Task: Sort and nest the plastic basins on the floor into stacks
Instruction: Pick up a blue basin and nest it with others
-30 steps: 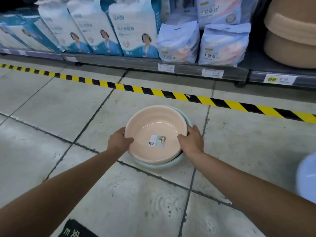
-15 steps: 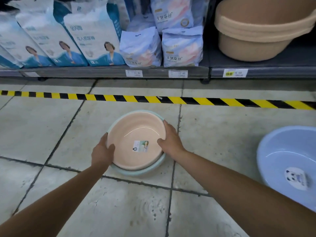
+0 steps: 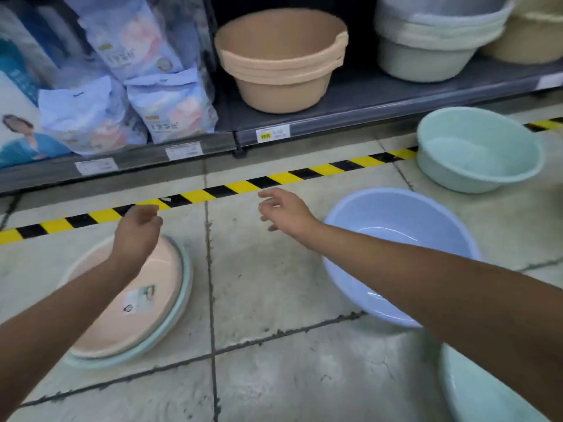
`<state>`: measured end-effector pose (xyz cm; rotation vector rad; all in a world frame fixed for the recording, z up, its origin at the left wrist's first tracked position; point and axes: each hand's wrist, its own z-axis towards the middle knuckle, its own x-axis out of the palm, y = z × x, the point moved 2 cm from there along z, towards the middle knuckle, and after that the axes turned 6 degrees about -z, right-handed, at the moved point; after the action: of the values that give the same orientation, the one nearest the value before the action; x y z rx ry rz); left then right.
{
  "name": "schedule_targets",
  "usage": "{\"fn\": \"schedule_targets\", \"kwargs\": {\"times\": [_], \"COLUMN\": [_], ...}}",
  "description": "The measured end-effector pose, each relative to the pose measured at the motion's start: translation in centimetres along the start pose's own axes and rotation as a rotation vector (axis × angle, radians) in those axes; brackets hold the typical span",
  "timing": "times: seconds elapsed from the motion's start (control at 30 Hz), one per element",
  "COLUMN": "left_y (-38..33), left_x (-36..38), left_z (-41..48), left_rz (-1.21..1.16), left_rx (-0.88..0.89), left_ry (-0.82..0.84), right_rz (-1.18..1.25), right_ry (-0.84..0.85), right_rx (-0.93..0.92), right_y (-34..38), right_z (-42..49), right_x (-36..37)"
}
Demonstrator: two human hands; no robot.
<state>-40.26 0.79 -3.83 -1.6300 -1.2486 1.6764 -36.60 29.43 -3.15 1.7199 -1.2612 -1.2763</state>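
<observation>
A pink basin [image 3: 152,300] with a sticker inside sits nested in a pale green basin [image 3: 179,303] on the floor at the left. My left hand [image 3: 137,233] hovers over its far rim, fingers loosely curled, holding nothing. My right hand [image 3: 283,211] is lifted above the bare floor between the stack and a blue basin [image 3: 396,226], fingers relaxed and empty. A mint green basin [image 3: 475,153] stands further back on the right. Part of another pale green basin [image 3: 475,391] shows at the bottom right, partly hidden by my right arm.
A low shelf [image 3: 365,95] runs along the back, carrying stacked tan basins [image 3: 280,59], grey-green basins [image 3: 432,35] and packs of tissue [image 3: 170,105]. Yellow-black hazard tape [image 3: 231,187] marks the floor in front of it.
Both hands have let go of the pink basin and lifted off it. The view has swung right, bringing the blue and mint basins into sight.
</observation>
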Motion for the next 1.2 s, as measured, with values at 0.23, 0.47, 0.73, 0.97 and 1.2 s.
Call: {"fn": "schedule_targets", "kwargs": {"times": [0.23, 0.47, 0.73, 0.97, 1.2], "left_y": [-7.6, -6.4, -5.8, -8.3, -14.6], "left_x": [19.6, 28.0, 28.9, 29.1, 31.7], "left_z": [-8.3, -13.9, -15.1, -12.9, -11.8], "left_rz": [-0.13, -0.168, -0.146, -0.124, -0.192], "left_rx": [-0.101, -0.291, -0.181, -0.139, -0.087], "left_ry": [0.548, 0.727, 0.667, 0.593, 0.631], "right_rz": [-0.14, -0.43, -0.554, -0.3, 0.092], "right_ry": [-0.563, -0.51, -0.405, -0.467, -0.605], "right_rx": [0.125, 0.491, 0.581, 0.522, 0.393], "right_y": [-7.8, -17.8, -21.3, -19.3, -16.7], "right_z": [-7.8, -14.5, -15.0, -14.8, -18.5], "right_x": [-19.7, -26.4, -25.1, -26.5, -30.2]}}
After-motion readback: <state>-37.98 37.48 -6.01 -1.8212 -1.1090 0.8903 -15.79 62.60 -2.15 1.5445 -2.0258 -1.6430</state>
